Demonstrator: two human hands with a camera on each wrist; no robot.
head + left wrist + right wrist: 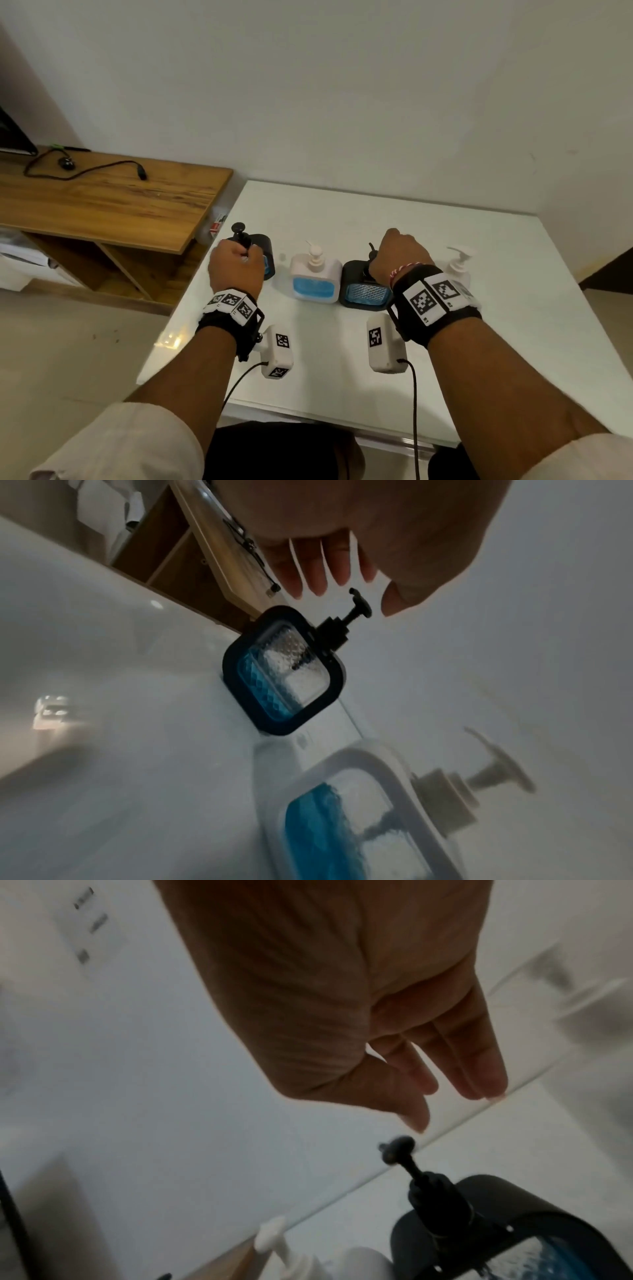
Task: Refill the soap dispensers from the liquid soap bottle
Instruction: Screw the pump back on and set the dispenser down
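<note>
Four containers stand in a row on the white table [342, 359]. From the left they are a black dispenser [265, 251] [284, 674], a white dispenser [317, 281] [359, 818] part full of blue liquid, a second black dispenser [364, 291] [514, 1231], and a white soap bottle [459, 263]. My left hand [236, 263] hovers at the first black dispenser's pump [359, 610]. Its fingers [318, 569] and thumb [400, 599] are spread and hold nothing. My right hand [399, 255] hangs over the second black dispenser. Its thumb tip [418, 1121] is just above the pump head [399, 1146], and its fingers are straight.
A wooden desk [102, 205] with a black cable [85, 171] stands left of the table, close to the first black dispenser. A wall runs just behind the table. Bare tabletop lies between the row of containers and the near edge.
</note>
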